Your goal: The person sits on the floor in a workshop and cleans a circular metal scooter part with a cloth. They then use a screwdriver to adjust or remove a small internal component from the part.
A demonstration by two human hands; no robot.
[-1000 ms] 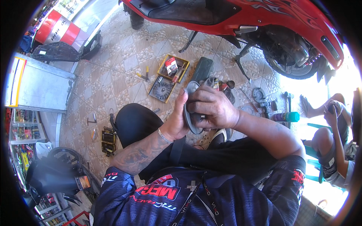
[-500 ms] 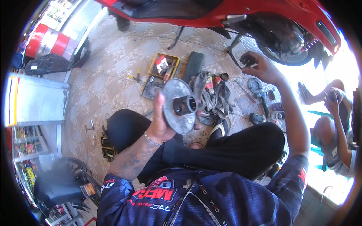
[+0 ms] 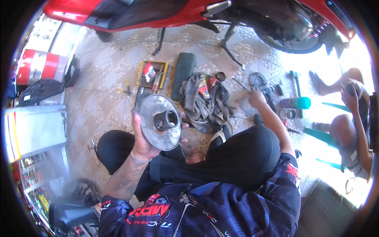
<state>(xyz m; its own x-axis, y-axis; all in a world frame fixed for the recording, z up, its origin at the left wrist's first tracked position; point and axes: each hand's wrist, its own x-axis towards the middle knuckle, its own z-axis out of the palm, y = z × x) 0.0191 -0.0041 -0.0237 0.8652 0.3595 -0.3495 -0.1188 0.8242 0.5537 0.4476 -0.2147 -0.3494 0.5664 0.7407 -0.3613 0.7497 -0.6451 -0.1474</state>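
In my left hand (image 3: 143,138) I hold up a round grey metal pulley sheave (image 3: 152,132), gripped by its rim, with the dark slotted hub tilted toward the right. My thumb lies on its left side and fingertips show past its right edge. My right hand (image 3: 257,98) is down at the floor, its fingers drawn together over the near end of a long thin metal tool (image 3: 241,85). The fingertips are partly hidden. Just beyond it lies a round metal part (image 3: 257,79).
A crumpled grey cloth (image 3: 203,104) lies ahead, beside a green case (image 3: 183,75) and a yellow-edged tray (image 3: 152,74). To the right are a spray can (image 3: 294,103) and a hammer (image 3: 295,83). A red motorcycle (image 3: 158,15) stands across the far side; another person (image 3: 349,122) sits at right.
My right hand has come down from the air near the motorcycle stand to the tools on the floor. The pulley sheave stays in my left hand. The view has shifted.
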